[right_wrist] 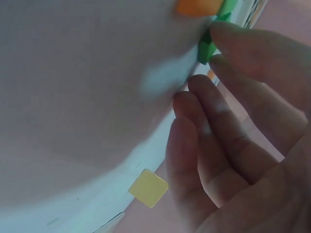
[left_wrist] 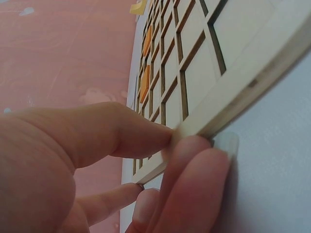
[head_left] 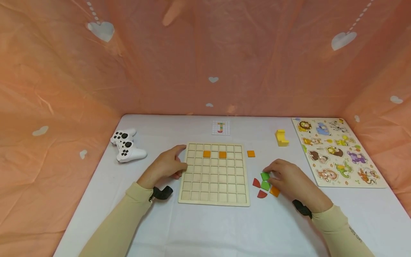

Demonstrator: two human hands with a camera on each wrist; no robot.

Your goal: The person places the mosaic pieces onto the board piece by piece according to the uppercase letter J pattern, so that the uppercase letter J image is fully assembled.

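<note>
The left hand [head_left: 165, 164] has its grip on the left edge of the wooden board [head_left: 205, 177], thumb and fingers pinching the rim; light pressure there should be enough to steady it without tipping it off the counter [head_left: 192, 232]. The right hand [head_left: 289, 178], just right of the board, appears to pinch a green tile [head_left: 264, 176] between thumb and forefinger, though the fingers partly hide it and whether it is clear of the counter cannot be told. It is best taken by opposite edges, with the other fingertips tucked away, since a second green tile [head_left: 265, 185], a loose orange tile [head_left: 274, 191] and two red pieces [head_left: 256, 182] [head_left: 262, 194] lie close by and could easily be nudged. Lifting straight up would suit better than dragging. On the board, two orange tiles [head_left: 207, 154] [head_left: 222, 154] sit in the second row with one bare square between them; another square orange piece [head_left: 251, 154] lies just beyond the right rim. The small card [head_left: 221, 127] behind the board shows a coloured J figure, worth checking for colour and position before any tile is laid flat and square within the raised lines.
</note>
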